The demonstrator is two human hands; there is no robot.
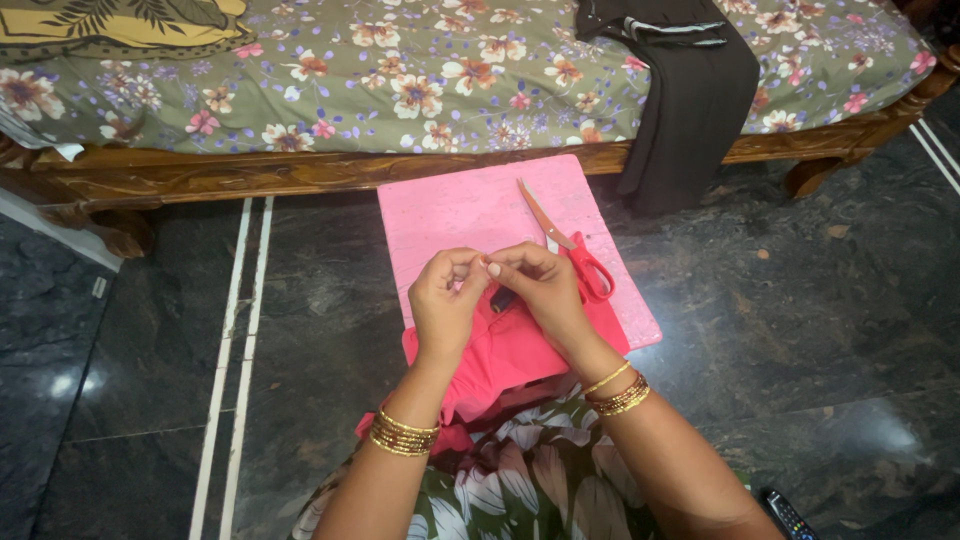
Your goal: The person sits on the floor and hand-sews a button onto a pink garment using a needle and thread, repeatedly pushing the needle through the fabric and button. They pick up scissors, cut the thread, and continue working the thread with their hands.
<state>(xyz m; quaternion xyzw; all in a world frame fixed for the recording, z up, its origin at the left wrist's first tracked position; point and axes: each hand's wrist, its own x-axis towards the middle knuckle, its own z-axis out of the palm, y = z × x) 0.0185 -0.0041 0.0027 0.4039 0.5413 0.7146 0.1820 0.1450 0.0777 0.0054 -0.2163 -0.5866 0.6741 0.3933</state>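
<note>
Two hands meet over a pink board [470, 215] laid on the dark stone floor, its far edge tucked against the wooden frame of a bed [300, 170]. The left hand [443, 305] and right hand [540, 285] are pinched fingertip to fingertip, each grip nearly closed on something too fine to make out, perhaps thread or a needle. Just below them a small dark object [503, 298] rests on a piece of pink cloth [510, 350] that drapes from the board's near edge into the person's lap.

Red-handled scissors [568, 245] lie on the board just beside the right hand, blades pointing toward the bed. A sideways move of that wrist could knock them off the right edge onto the stone, or bring skin against the blades. Whatever is pinched is so slight that a slackened grip would likely lose it in the cloth's folds. A dark garment [690, 90] hangs from the bed, well apart.
</note>
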